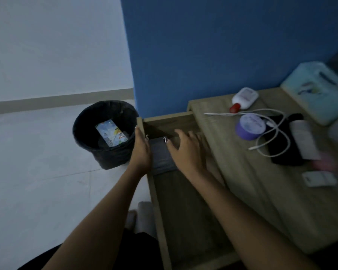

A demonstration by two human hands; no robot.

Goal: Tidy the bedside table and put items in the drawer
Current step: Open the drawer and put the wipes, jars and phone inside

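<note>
Grey pouch (161, 158) is lying inside the drawer (183, 211) between our released left grip (142, 151) and right grip (185, 149), and we are probably reaching next for the cable (222, 114) on the desk (252, 182) right of the drawer.

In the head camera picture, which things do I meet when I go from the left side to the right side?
Black bin → left hand → grey cloth → right hand → purple tub → tissue box.
</note>
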